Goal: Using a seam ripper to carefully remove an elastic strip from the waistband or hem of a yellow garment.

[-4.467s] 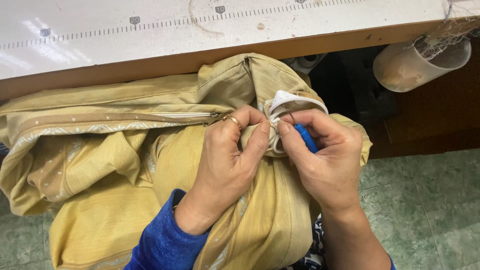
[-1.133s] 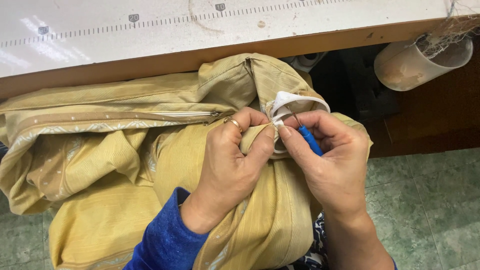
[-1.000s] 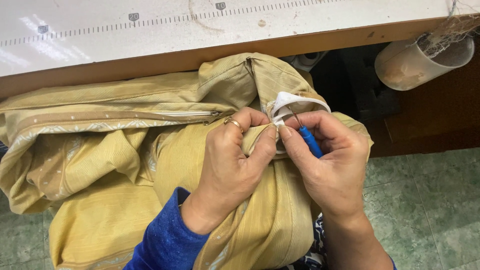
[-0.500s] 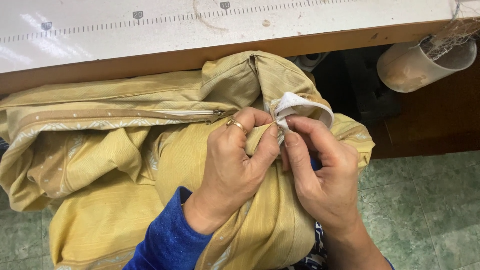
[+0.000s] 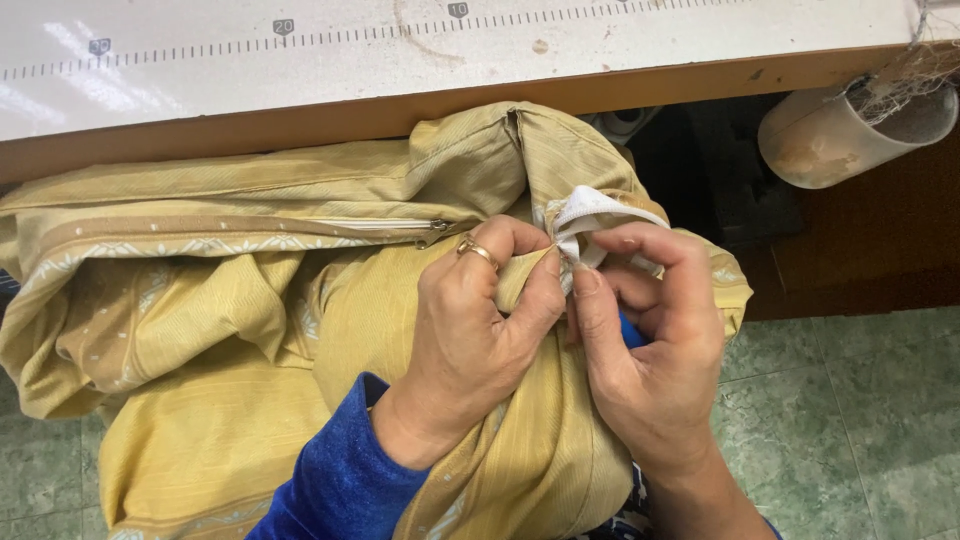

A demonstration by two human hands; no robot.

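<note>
A bulky mustard-yellow fabric cover (image 5: 250, 330) with a pale patterned zip band lies bunched below the edge of the white counter (image 5: 300, 60), across the person's lap. The left hand (image 5: 470, 340), ring on one finger, pinches a fold of the cover shut between thumb and fingers. Touching it, the right hand (image 5: 645, 350) grips a small white fabric piece (image 5: 590, 215) at the cover's seam. A cloudy plastic cup (image 5: 850, 135) hanging under the counter holds thread scraps.

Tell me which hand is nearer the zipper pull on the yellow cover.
Left. The left hand lies just right of and below the zipper pull; the right hand sits farther right, by the white fabric piece.
</note>
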